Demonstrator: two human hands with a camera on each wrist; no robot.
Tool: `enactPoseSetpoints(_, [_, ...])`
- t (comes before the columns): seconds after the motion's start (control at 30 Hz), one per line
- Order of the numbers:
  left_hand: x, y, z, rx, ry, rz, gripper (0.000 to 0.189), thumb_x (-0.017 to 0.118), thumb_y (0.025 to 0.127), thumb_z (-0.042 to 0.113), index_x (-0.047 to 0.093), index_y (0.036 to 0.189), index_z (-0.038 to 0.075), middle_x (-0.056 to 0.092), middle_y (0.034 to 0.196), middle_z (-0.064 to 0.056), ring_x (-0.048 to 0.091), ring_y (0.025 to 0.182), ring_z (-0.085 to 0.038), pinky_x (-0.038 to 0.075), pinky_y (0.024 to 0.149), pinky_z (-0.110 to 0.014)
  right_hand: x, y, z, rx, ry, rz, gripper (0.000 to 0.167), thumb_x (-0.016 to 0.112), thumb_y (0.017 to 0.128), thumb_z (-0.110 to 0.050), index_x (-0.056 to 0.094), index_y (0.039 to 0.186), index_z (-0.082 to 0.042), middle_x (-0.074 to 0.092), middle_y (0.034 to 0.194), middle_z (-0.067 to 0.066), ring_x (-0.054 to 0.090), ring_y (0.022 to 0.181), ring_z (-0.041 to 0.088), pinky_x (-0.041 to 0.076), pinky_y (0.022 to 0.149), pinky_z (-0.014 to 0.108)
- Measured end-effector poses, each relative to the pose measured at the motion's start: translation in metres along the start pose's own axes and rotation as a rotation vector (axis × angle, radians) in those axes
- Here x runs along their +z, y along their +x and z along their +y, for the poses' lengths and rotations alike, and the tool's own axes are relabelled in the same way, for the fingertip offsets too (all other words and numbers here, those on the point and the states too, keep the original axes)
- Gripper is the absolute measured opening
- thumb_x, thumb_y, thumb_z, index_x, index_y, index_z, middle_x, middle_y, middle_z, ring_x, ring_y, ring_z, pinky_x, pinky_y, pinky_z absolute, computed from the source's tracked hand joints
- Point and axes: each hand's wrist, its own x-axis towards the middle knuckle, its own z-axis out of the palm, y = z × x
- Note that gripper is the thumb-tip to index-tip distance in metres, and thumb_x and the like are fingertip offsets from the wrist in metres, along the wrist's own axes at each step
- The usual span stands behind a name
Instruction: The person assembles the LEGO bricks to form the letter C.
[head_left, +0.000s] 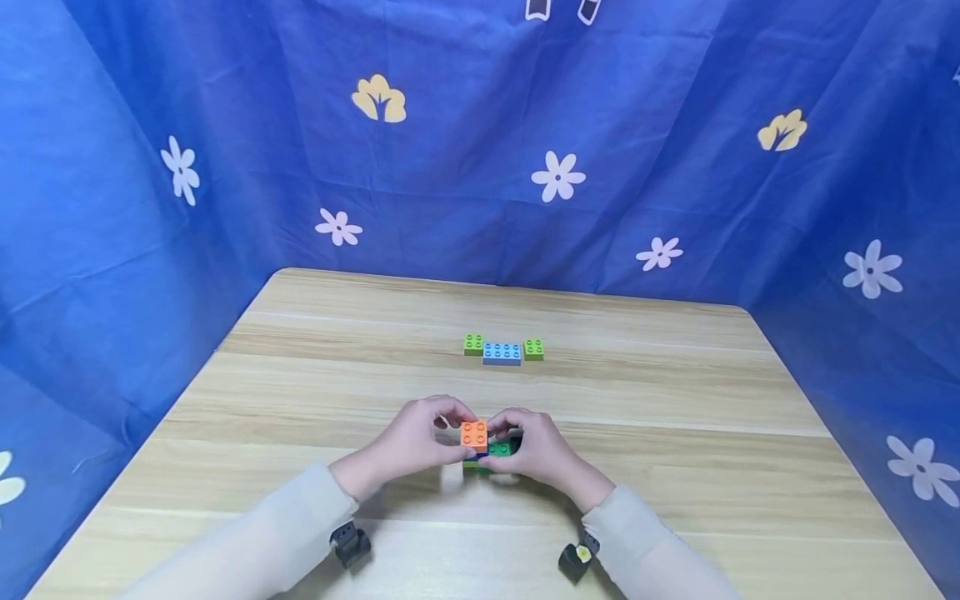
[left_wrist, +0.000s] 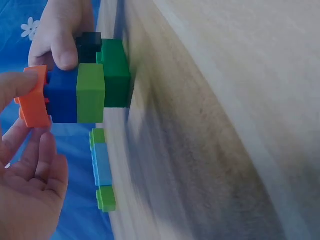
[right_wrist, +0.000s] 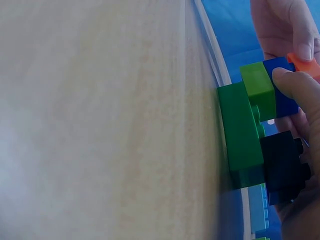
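My left hand pinches a small orange brick between thumb and fingers. In the left wrist view that brick sits slightly tilted on top of a dark blue brick, with a thin gap and some studs showing between them. Below the blue one comes a lime green brick, stacked on one end of a longer green brick at the tabletop. A black brick stands on the green brick's other end. My right hand grips the blue brick, its thumb pressed on the near side.
Farther back on the wooden table, a light blue brick lies between two lime green bricks, the left one and the right one. Blue patterned cloth hangs around the table's back and sides.
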Motion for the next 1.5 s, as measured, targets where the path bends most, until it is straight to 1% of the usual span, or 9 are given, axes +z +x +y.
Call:
enactPoseSetpoints(0.27, [0.001,0.004,0.004,0.006,0.023,-0.011,0.031,0.083,0.067,0.009,0.067,0.093,0.013,0.063,0.09,0.008,0.06,0.085,-0.022,0.052,0.081,-0.039,0.0,0.0,-0.001,0.029,0.012,-0.003,0.034,0.086,0.069,-0.021,0.068,0.097,-0.012,0.067,0.093,-0.009,0.062,0.083,0.008,0.051,0.079,0.027])
enactPoseSetpoints(0.47, [-0.002,0.008,0.011,-0.01,0.11,-0.039,0.03,0.084,0.064,0.01,0.067,0.089,0.013,0.061,0.085,0.009,0.059,0.081,-0.016,0.052,0.075,-0.035,0.0,0.0,-0.001,0.032,0.019,-0.004,0.035,0.086,0.069,-0.021,0.068,0.097,-0.012,0.067,0.094,-0.007,0.063,0.083,0.007,0.052,0.079,0.026])
enactPoseSetpoints(0.6, [-0.004,0.011,0.015,-0.015,0.15,-0.061,0.029,0.084,0.064,0.011,0.066,0.086,0.013,0.061,0.082,0.009,0.06,0.079,-0.017,0.051,0.072,-0.03,0.0,0.0,-0.001,0.031,0.019,-0.002,0.035,0.086,0.069,-0.022,0.068,0.096,-0.012,0.067,0.093,-0.008,0.063,0.083,0.008,0.052,0.078,0.026])
enactPoseSetpoints(0.73, [-0.005,0.013,0.016,-0.022,0.149,-0.082,0.028,0.084,0.064,0.011,0.066,0.086,0.012,0.061,0.08,0.009,0.06,0.077,-0.019,0.049,0.068,-0.026,-0.001,0.0,-0.003,0.038,0.024,-0.012,0.033,0.086,0.069,-0.021,0.068,0.095,-0.012,0.066,0.09,-0.009,0.063,0.083,0.008,0.051,0.08,0.027])
enactPoseSetpoints(0.83, [-0.005,0.012,0.015,-0.023,0.135,-0.088,0.028,0.083,0.065,0.011,0.067,0.087,0.011,0.061,0.082,0.008,0.061,0.079,-0.02,0.052,0.07,-0.031,-0.001,0.0,-0.003,0.036,0.022,-0.02,0.033,0.086,0.069,-0.021,0.068,0.095,-0.012,0.066,0.09,-0.009,0.063,0.083,0.008,0.051,0.081,0.027])
enactPoseSetpoints(0.97, [-0.003,0.01,0.014,-0.025,0.109,-0.071,0.03,0.084,0.064,0.009,0.066,0.089,0.011,0.061,0.085,0.006,0.061,0.081,-0.021,0.053,0.074,-0.039,-0.001,0.001,-0.003,0.032,0.023,-0.018,0.033,0.086,0.069,-0.019,0.068,0.095,-0.012,0.067,0.09,-0.008,0.063,0.083,0.009,0.051,0.081,0.027])
enactPoseSetpoints(1.23, [0.002,0.006,0.009,-0.051,0.075,-0.035,0.032,0.084,0.063,0.008,0.067,0.089,0.012,0.061,0.086,0.007,0.059,0.081,-0.019,0.052,0.074,-0.037,0.0,0.001,-0.003,0.025,0.028,-0.022,0.032,0.085,0.07,-0.021,0.068,0.096,-0.012,0.067,0.091,-0.008,0.064,0.083,0.01,0.051,0.081,0.027])
enactPoseSetpoints(1.4, [0.004,0.007,0.008,-0.045,0.052,-0.046,0.033,0.084,0.064,0.008,0.067,0.092,0.009,0.063,0.087,0.004,0.061,0.082,-0.021,0.052,0.074,-0.04,-0.001,-0.001,-0.002,-0.006,0.013,-0.005,0.038,0.086,0.07,-0.025,0.067,0.1,-0.012,0.067,0.094,-0.007,0.063,0.085,0.01,0.052,0.083,0.028])
enactPoseSetpoints(1.5, [0.004,0.007,0.009,-0.036,0.062,-0.047,0.033,0.084,0.064,0.008,0.068,0.092,0.009,0.063,0.088,0.003,0.061,0.082,-0.022,0.053,0.074,-0.039,-0.002,-0.002,-0.003,-0.019,0.044,0.008,0.043,0.085,0.069,-0.03,0.067,0.105,-0.015,0.067,0.097,-0.009,0.063,0.09,0.01,0.052,0.084,0.029])
